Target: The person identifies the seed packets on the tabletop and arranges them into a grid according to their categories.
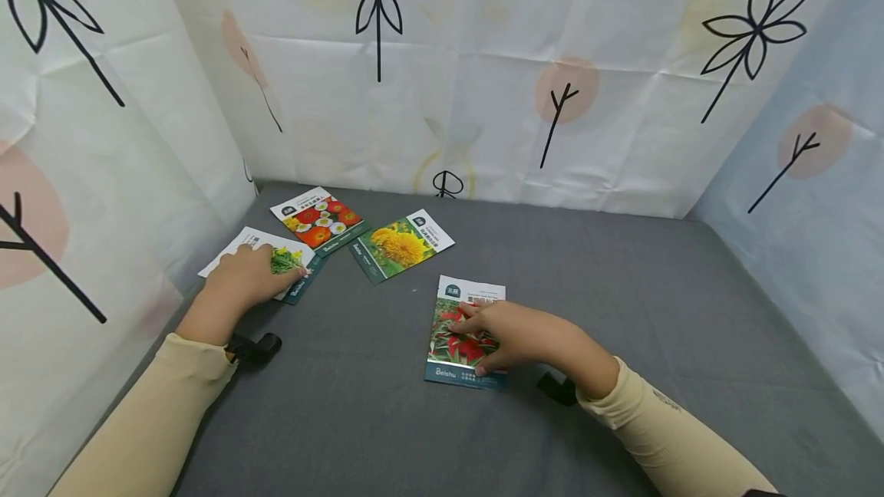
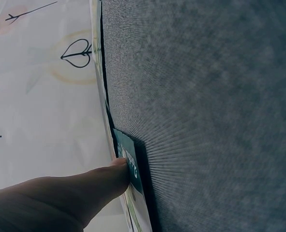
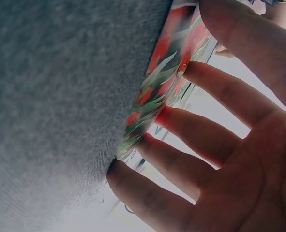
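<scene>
A seed packet with red flowers lies upright to me in the middle of the grey table. My right hand reaches over its right side, fingers spread and fingertips touching its face in the right wrist view. On the left, my left hand covers part of a white seed packet with green and yellow plants. The left thumb presses that packet's teal strip in the left wrist view; the other fingertips are hidden.
Behind the left hand lie a packet with red and white flowers and one with a yellow flower; their edges nearly meet. White printed cloth walls border the grey tabletop at the back and both sides.
</scene>
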### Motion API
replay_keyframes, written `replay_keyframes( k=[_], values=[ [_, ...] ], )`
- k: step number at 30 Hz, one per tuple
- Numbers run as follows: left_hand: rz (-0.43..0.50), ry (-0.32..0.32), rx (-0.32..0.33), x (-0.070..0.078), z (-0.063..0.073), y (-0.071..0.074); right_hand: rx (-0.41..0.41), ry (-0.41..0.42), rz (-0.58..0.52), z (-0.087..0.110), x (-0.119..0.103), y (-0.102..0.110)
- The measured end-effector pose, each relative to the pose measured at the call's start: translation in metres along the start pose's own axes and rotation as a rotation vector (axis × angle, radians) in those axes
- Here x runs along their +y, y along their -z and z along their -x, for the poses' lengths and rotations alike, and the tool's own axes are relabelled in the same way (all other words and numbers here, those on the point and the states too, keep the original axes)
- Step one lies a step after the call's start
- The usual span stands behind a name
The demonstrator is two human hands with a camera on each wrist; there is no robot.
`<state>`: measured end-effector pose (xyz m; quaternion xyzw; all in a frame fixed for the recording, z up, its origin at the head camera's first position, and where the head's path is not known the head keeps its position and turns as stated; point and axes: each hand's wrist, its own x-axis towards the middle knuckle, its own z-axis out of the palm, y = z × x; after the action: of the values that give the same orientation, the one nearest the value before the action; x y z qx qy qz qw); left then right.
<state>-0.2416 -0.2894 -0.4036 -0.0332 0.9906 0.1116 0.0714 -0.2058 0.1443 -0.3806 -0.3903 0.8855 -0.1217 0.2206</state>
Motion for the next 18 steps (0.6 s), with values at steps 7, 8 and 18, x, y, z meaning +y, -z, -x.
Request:
replay_keyframes(
  k=[7, 8, 18],
  values=[
    [-0.001, -0.002, -0.003, -0.0015, -0.002, -0.0013, 0.003, -0.011, -0.007, 0.0051, 0.0009, 0.0012],
    [-0.001, -0.003, -0.003, -0.0017, -0.0021, -0.0014, 0.004, -0.008, -0.006, 0.0058, 0.0013, 0.0016],
    [-0.009, 0.0, -0.009, -0.0011, -0.0029, -0.0019, 0.006, 0.003, 0.001, 0.0093, 0.0061, 0.0015]
  ],
)
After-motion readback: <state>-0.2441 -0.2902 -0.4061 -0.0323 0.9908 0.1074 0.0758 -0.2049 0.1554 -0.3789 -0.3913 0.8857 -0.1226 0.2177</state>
